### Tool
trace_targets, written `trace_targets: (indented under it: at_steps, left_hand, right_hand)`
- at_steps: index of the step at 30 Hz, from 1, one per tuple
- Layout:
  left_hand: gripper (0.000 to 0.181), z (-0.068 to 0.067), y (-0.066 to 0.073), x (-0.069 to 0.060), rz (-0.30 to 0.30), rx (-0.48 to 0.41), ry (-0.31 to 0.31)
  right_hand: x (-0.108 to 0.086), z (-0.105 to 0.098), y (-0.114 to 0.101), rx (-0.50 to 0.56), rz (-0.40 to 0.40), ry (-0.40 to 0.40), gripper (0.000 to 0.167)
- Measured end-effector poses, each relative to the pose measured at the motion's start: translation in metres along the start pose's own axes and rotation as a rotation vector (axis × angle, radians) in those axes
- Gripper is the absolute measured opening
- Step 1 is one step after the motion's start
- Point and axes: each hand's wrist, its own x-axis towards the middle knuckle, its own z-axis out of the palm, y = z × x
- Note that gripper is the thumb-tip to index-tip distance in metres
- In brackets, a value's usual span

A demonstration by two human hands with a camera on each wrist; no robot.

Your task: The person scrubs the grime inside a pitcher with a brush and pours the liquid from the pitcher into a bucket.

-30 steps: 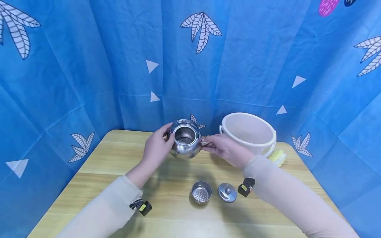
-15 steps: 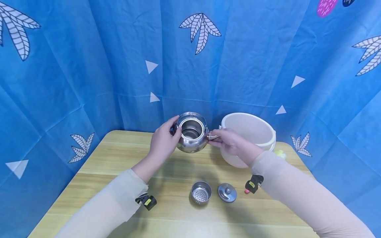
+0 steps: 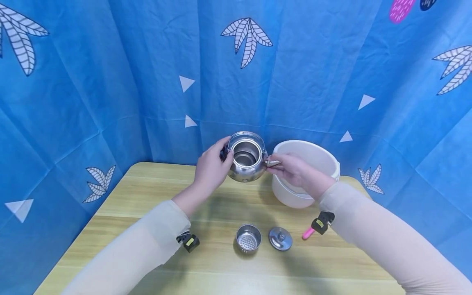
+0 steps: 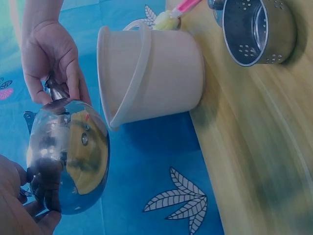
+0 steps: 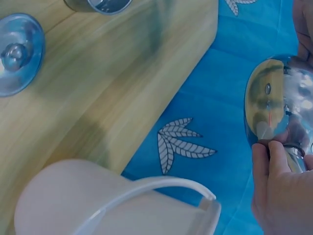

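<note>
A shiny steel teapot (image 3: 246, 175), its lid off, is held in the air above the far part of the table. Its round mouth tilts towards me in the head view, showing the bare steel inside. My left hand (image 3: 213, 166) grips the pot's left side near the raised bail handle. On the opposite side my right hand (image 3: 295, 170) pinches the spout. The pot's shiny base (image 4: 73, 161) faces the left wrist camera. Below on the table stand a perforated steel strainer cup (image 3: 248, 239) and a round steel lid (image 3: 280, 239) with a knob.
A white bucket (image 3: 291, 198) stands at the back right, partly behind my right hand. A pink-handled brush (image 4: 186, 7) with a pale yellow head lies beside it. The wooden table (image 3: 125, 229) ends at a blue patterned curtain (image 3: 236, 94).
Both hands have carried the teapot up and to the right, towards the bucket. The brush's pink handle has come into view from behind the right arm. Strainer and lid have stayed put.
</note>
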Motion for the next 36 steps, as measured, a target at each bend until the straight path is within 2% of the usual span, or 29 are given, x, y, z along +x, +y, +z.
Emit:
trace_targets:
  at_steps: [5,11,20,25,30,36]
  left_hand:
    - [0.044,0.004,0.005,0.005,0.034,-0.034,0.019]
    - [0.043,0.007,0.014,0.013,0.038,-0.053,0.045]
    - [0.044,0.021,0.025,0.023,0.089,-0.085,0.042]
    - [0.044,0.026,0.027,0.026,0.096,-0.103,0.049]
    - [0.045,0.029,0.029,0.029,0.099,-0.107,0.03]
    - [0.045,0.035,0.035,0.034,0.12,-0.131,-0.001]
  right_hand:
    - [-0.001,-0.006,-0.007,0.025,-0.001,0.015,0.015]
    - [-0.001,-0.01,-0.016,0.047,-0.017,0.029,0.017]
    - [-0.005,-0.027,-0.023,0.028,-0.063,0.024,0.027]
    - [-0.007,-0.031,-0.027,0.04,-0.074,0.078,0.028]
    - [-0.009,-0.035,-0.03,0.066,-0.069,0.118,0.028]
    - [-0.014,-0.046,-0.032,0.087,-0.08,0.118,0.028]
